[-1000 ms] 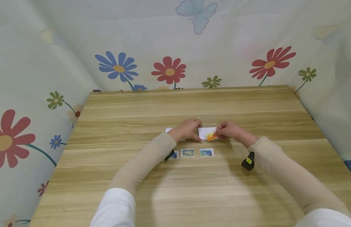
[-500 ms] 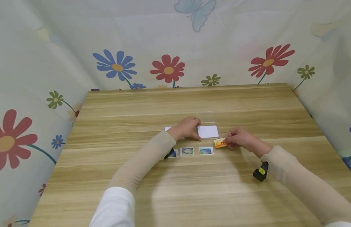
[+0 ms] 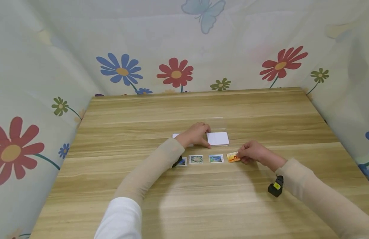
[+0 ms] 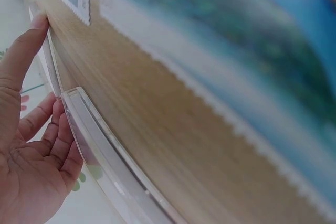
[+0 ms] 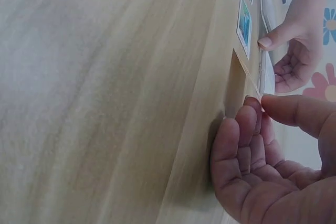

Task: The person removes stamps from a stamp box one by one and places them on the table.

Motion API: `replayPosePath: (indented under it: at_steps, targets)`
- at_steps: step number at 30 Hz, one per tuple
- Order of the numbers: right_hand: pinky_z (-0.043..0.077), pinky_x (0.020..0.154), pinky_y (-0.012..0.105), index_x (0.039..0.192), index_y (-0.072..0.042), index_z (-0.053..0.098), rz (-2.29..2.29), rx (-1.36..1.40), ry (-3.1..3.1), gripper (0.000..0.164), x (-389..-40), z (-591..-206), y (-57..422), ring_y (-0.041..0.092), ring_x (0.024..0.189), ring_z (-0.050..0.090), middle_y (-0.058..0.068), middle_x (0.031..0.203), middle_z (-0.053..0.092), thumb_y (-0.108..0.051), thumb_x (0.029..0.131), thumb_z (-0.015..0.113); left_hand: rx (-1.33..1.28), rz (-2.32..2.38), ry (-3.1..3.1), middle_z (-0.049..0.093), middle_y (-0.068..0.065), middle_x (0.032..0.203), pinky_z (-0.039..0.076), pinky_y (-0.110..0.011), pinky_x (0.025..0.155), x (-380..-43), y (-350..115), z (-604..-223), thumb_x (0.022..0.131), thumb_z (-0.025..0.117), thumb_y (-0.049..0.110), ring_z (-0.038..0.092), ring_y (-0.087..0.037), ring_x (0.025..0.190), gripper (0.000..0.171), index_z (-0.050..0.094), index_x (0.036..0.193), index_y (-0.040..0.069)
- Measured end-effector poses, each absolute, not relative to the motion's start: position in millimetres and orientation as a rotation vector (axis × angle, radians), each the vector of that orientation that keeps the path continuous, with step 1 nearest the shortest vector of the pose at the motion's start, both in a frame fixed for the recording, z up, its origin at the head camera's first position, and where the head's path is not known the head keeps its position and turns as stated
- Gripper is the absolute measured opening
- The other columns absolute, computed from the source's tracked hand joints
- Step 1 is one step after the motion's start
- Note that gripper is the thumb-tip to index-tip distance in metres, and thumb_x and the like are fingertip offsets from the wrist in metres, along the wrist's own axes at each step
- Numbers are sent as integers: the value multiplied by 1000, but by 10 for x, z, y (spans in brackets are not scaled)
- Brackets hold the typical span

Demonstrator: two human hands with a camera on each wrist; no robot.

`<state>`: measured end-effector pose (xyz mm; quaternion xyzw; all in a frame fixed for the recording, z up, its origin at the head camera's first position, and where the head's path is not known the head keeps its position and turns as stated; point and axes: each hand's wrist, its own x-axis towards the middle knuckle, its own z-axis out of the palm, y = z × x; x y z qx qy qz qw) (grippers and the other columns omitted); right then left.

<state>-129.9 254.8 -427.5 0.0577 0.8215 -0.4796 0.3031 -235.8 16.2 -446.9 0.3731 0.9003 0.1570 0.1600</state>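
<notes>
In the head view, my right hand (image 3: 254,152) pinches an orange stamp (image 3: 232,157) by its right side, low over the table or on it. To its left, in a row, lie a blue stamp (image 3: 216,158), a greenish stamp (image 3: 195,159) and another blue stamp (image 3: 182,162) partly behind the left wrist. My left hand (image 3: 196,134) grips the left end of a flat clear case with a white insert (image 3: 218,138), thumb on the near edge, fingers at the far edge. A second such case (image 4: 105,150) runs under that hand, mostly hidden in the head view.
The wooden table (image 3: 142,113) spreads around the hands, its far edge meeting a flowered cloth backdrop (image 3: 238,43). A transparent lid (image 3: 217,122) seems to lie open behind the right-hand case. A black wrist camera (image 3: 275,187) hangs beneath the right wrist.
The right hand has drawn the orange stamp off the white insert, toward me and to the right, to the end of the stamp row. The left hand has stayed in place.
</notes>
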Motion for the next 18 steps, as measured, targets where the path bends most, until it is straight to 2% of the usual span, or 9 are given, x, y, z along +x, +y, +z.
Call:
replayPosePath:
  at_steps: [18]
  targets:
    - [51, 59, 22, 83, 2, 62, -1264, 159, 2178, 12, -1261, -4222, 2561, 7, 62, 55, -2, 68, 59, -9, 88, 61, 1053, 463, 2566, 58, -9, 114, 41, -31, 96, -2337, 158, -4458, 72, 81, 41, 51, -22, 106, 65, 56, 119, 4]
